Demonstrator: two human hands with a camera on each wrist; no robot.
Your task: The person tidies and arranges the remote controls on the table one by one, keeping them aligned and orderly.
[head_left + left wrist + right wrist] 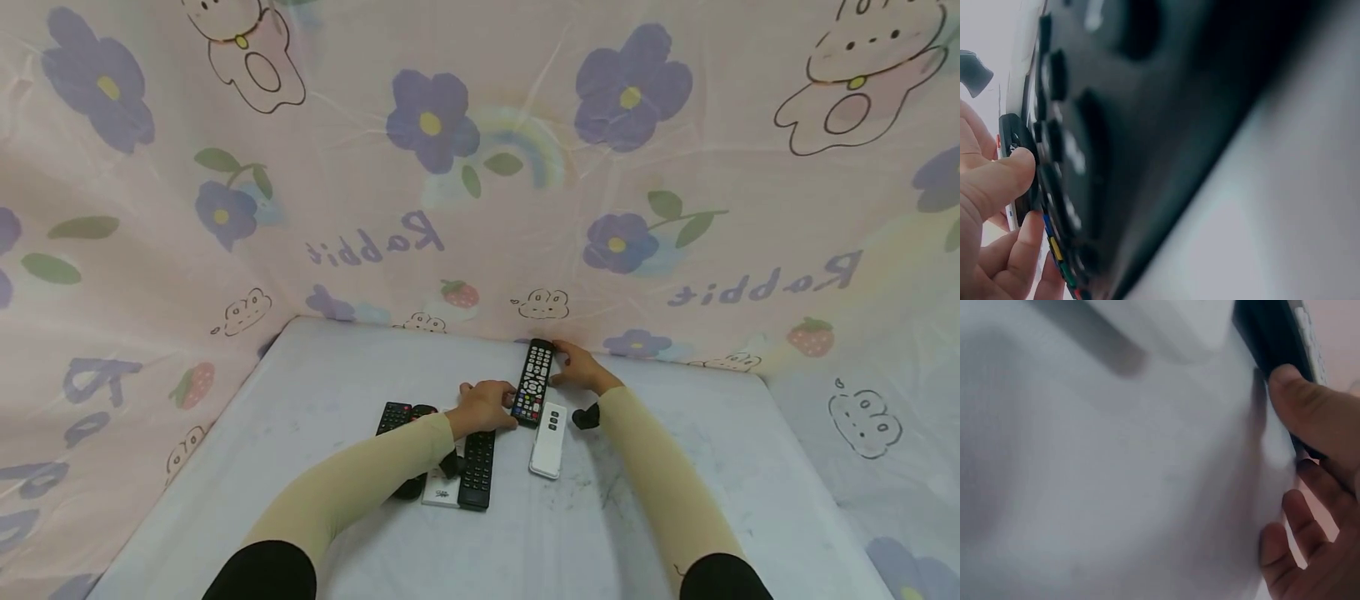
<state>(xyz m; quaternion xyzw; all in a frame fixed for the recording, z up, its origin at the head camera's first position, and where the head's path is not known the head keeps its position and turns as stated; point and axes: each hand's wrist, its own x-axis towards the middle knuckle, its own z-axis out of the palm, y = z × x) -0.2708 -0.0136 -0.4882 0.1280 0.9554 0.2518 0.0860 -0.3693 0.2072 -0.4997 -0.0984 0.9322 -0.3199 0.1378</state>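
Observation:
Both hands hold one black remote control [533, 382] with coloured buttons at its lower end, near the back edge of the table. My left hand [483, 406] pinches its lower left end, the thumb [1007, 178] lying against the black casing. At the upper right side, my right hand [579, 368] grips it with the thumb [1310, 406] along the edge and a finger at the top corner. A white remote [549, 440] lies just below it. Another long black remote [477, 471] lies under my left wrist, its upper end hidden by the hand.
Left of the long black remote are a white remote [441, 490] and more black remotes [394, 417], partly covered by my left forearm. The white table [337, 367] meets a patterned cloth [495, 250] at its back and sides.

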